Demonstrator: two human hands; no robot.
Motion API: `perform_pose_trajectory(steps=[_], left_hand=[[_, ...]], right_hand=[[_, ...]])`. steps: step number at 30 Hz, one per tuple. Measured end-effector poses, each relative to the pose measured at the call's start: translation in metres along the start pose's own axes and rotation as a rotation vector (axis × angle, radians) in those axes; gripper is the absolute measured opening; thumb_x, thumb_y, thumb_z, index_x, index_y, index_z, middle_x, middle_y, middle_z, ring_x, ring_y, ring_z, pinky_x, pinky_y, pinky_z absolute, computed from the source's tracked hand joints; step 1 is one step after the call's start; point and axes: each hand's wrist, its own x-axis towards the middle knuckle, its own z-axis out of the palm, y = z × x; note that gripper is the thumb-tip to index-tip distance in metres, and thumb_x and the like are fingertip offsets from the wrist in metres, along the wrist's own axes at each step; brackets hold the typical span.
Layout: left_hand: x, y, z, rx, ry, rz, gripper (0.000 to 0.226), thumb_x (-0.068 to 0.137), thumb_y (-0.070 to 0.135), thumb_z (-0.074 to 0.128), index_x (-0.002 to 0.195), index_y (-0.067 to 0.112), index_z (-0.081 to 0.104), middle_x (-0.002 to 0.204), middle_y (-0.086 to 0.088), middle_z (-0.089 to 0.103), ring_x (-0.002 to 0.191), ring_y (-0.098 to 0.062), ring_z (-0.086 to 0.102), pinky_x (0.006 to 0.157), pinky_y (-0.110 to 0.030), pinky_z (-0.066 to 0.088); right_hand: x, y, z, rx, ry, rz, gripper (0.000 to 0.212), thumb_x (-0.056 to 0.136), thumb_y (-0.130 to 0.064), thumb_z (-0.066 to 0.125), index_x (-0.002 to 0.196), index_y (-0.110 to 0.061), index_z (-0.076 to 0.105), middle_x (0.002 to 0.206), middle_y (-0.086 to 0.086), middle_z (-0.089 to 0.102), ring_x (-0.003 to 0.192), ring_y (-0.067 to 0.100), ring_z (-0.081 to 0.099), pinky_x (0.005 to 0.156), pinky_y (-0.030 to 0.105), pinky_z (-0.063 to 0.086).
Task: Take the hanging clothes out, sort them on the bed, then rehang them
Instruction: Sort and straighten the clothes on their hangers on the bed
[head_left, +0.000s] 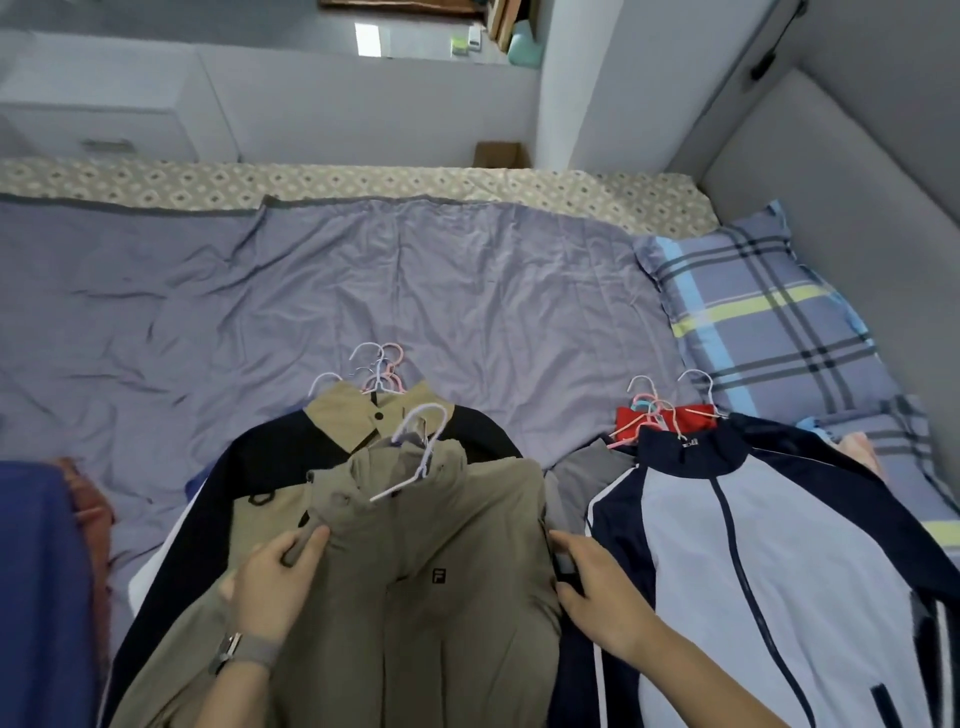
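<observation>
An olive-khaki jacket (441, 587) on a pale hanger (415, 457) lies on top of a pile at the near edge of the bed (415, 291). My left hand (270, 587) grips its left shoulder, fingers curled round the fabric. My right hand (597, 592) holds its right shoulder edge, fingers curled over the seam. Under it lie a black-and-tan jacket (363, 415) and more garments with several hanger hooks (379, 369). A second pile to the right is topped by a navy-and-pale-blue zip jacket (753, 561), with a red garment (670, 418) and a grey one (587, 467) beneath.
A plaid pillow (763, 317) lies at the right by the padded headboard (841, 171). A blue cloth (41, 587) hangs at the left edge. White drawers (104, 114) and a small cardboard box (501, 154) stand beyond the far side of the bed.
</observation>
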Motion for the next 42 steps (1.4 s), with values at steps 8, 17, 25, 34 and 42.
perform_pose_trajectory(steps=[8,17,25,34,42], left_hand=[[-0.153,0.063,-0.05,-0.011,0.059,0.021,0.034,0.064,0.07,0.051,0.067,0.04,0.067,0.065,0.004,0.066,0.081,-0.014,0.058,0.09,-0.039,0.04],[-0.367,0.141,-0.062,0.018,0.245,0.087,0.025,0.077,0.06,0.06,0.074,0.037,0.069,0.078,-0.001,0.065,0.084,-0.008,0.056,0.069,0.001,0.023],[-0.494,0.169,-0.058,0.122,0.467,0.109,0.018,0.081,0.057,0.056,0.075,0.043,0.064,0.075,0.007,0.061,0.088,-0.012,0.052,0.082,-0.031,0.025],[-0.596,0.158,-0.07,0.18,0.596,0.132,0.047,0.074,0.065,0.031,0.082,0.033,0.064,0.076,0.011,0.063,0.095,-0.016,0.051,0.09,-0.038,0.024],[-0.703,0.095,-0.113,0.184,0.641,0.244,0.016,0.08,0.051,0.045,0.082,0.041,0.057,0.078,0.012,0.061,0.074,-0.014,0.054,0.075,-0.055,0.043]], right_hand=[[-0.052,0.0,-0.036,0.048,0.226,-0.157,0.059,0.088,-0.02,0.059,0.142,-0.024,0.034,0.137,-0.003,0.042,0.123,0.012,0.038,0.107,0.021,0.031],[-0.167,0.03,-0.093,-0.246,0.123,-0.545,0.037,0.091,-0.051,0.023,0.088,-0.036,0.057,0.085,-0.019,0.056,0.086,0.008,0.049,0.086,0.033,0.036],[-0.273,0.05,-0.131,0.129,0.146,-0.585,0.027,0.083,-0.055,0.047,0.062,-0.04,0.058,0.069,-0.015,0.06,0.08,0.003,0.052,0.077,0.031,0.043],[-0.394,0.048,-0.11,0.198,0.095,-0.44,0.041,0.088,-0.048,0.057,0.07,-0.012,0.066,0.066,0.002,0.061,0.072,0.004,0.05,0.061,0.007,0.03],[-0.472,0.016,-0.063,0.139,0.07,-0.572,0.032,0.085,-0.044,0.062,0.056,-0.033,0.058,0.06,-0.03,0.055,0.075,0.003,0.048,0.077,0.027,0.03]])
